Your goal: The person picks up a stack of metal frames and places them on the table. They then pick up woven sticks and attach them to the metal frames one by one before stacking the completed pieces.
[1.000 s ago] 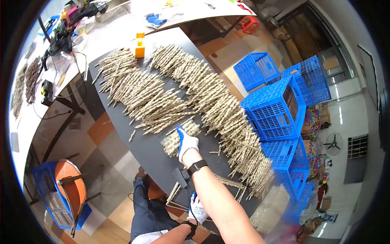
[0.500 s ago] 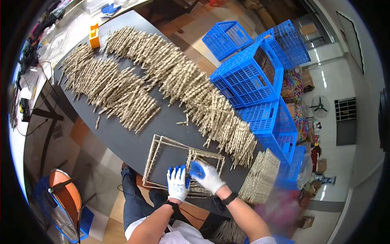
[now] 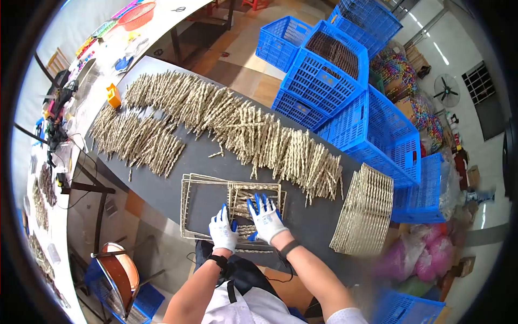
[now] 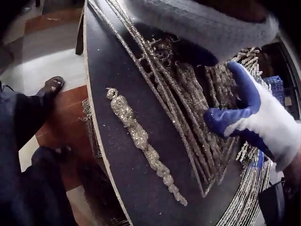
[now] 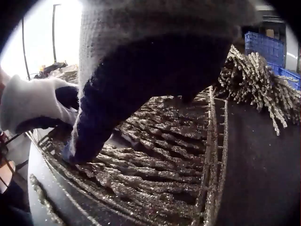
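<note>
Stacked frames (image 3: 254, 186), long axis roughly along the table's (image 3: 305, 229) near edge; sticks (image 5: 160, 160) inside, lengthwise. Your left hand (image 3: 223, 231): fingers extended; your right hand (image 3: 267, 221): spread.

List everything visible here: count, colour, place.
Work table: one, dark grey, centre.
Twisted sticks: very many, gold, in rows and inside frames.
Loose stick: one, gold, near table edge.
Frames: several, gold, under the hands.
Panel stack: one, gold, table's right end.
Holder: one, orange, table's far left.
Crates: several, blue, mostly behind table.
Second table: one, white, left.
Basket: one, red, on second table.
Chair: one, orange, lower left.
Bags: several, pink, lower right.
Left hand: one, white and blue glove, over frames.
Right hand: one, white and blue glove, over sticks.
</note>
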The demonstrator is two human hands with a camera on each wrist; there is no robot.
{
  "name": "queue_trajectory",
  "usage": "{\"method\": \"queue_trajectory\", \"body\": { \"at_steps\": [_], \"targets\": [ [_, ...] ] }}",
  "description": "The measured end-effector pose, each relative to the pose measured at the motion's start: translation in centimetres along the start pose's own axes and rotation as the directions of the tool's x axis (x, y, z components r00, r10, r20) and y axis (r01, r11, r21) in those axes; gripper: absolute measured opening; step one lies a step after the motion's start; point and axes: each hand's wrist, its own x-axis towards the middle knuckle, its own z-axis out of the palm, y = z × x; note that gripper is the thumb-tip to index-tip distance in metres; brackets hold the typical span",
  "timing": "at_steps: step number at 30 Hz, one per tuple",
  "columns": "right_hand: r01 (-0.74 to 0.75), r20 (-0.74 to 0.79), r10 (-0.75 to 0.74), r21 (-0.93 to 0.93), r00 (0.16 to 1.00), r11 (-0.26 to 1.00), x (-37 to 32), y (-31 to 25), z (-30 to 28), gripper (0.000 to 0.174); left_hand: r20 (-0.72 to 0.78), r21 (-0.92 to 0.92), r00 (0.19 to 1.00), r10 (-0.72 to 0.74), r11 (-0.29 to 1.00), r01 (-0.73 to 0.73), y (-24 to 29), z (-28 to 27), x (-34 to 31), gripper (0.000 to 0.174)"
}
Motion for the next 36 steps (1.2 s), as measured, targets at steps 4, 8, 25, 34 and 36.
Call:
{"method": "queue_trajectory", "body": {
  "at_steps": [4, 8, 25, 34, 36],
  "targets": [
    [0.0, 0.009, 0.0, -0.043, 1.0, 0.999, 1.4, 0.1, 1.5, 0.117, -0.005, -0.028, 0.998, -0.065, 0.998, 0.065, 0.5, -0.2, 0.4, 0.075],
    [0.07, 0.059, -0.065, -0.083, 0.996, 0.994, 1.5, 0.1, -0.2, 0.111, 0.08, -0.194, 0.973, -0.215, 0.955, 0.226, -0.2, -0.5, 1.9, 0.081],
    [0.007, 0.049, 0.003, -0.204, 0.999, 0.979, 1.9, -1.9, 1.5, 0.087, 0.054, -0.425, 0.987, -0.152, 0.891, 0.161, -2.2, 1.2, 3.3, 0.054],
    [0.018, 0.042, -0.009, -0.222, 0.999, 0.975, 1.1, -2.1, 1.6, 0.073, 0.175, -0.632, 0.952, -0.251, 0.712, 0.304, -2.0, 0.8, 2.9, 0.059],
    [0.091, 0.165, -0.07, -0.128, 0.984, 0.988, 0.3, -1.5, 0.3, 0.089, 0.254, -0.698, 0.937, -0.241, 0.625, 0.349, -3.0, 1.6, 3.0, 0.063]
  ]
}}
